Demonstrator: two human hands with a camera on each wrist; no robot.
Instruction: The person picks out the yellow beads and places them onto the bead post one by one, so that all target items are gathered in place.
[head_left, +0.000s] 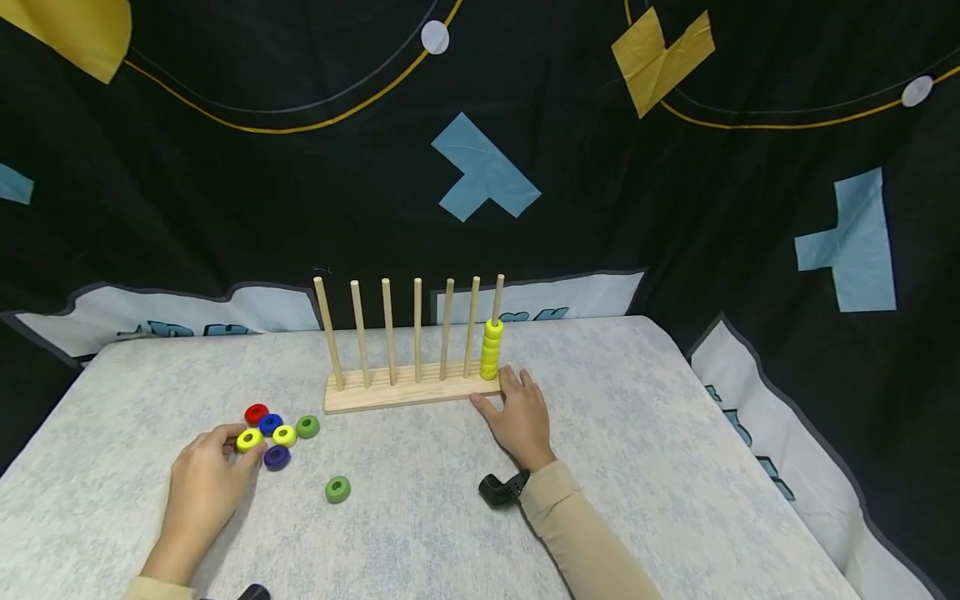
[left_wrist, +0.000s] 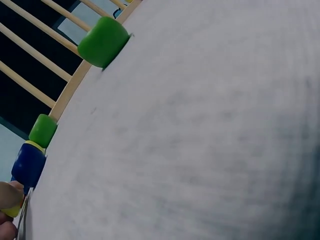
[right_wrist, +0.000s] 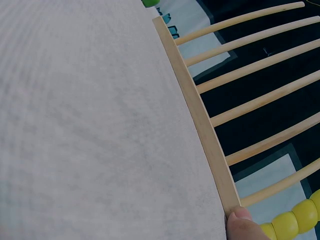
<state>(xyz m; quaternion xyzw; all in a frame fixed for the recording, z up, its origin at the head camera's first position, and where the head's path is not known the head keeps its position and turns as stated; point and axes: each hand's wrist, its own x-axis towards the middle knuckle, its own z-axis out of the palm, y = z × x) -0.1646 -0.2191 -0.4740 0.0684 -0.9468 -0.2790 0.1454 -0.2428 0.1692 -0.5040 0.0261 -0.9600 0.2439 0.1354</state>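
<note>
On the left of the head view, my left hand [head_left: 204, 475] pinches a yellow ring [head_left: 249, 440] between thumb and fingers. Close around it lie a red ring [head_left: 256, 413], a blue ring [head_left: 271, 425], another yellow ring [head_left: 284, 436], a purple ring [head_left: 277, 458] and a green ring [head_left: 307, 427]. A wooden peg stand [head_left: 405, 398] stands at the middle of the table, its rightmost peg bearing several stacked yellow rings [head_left: 491, 350]. My right hand [head_left: 522, 421] grips the stand's right end; the thumb [right_wrist: 245, 226] presses its front edge in the right wrist view.
Nearer the front, a second green ring [head_left: 337, 489] lies by itself on the pale table [head_left: 420, 517]. The stand's other pegs [head_left: 417, 325] carry no rings. A black curtain [head_left: 300, 200] hangs behind the table. The right wrist wears a black camera [head_left: 501, 491].
</note>
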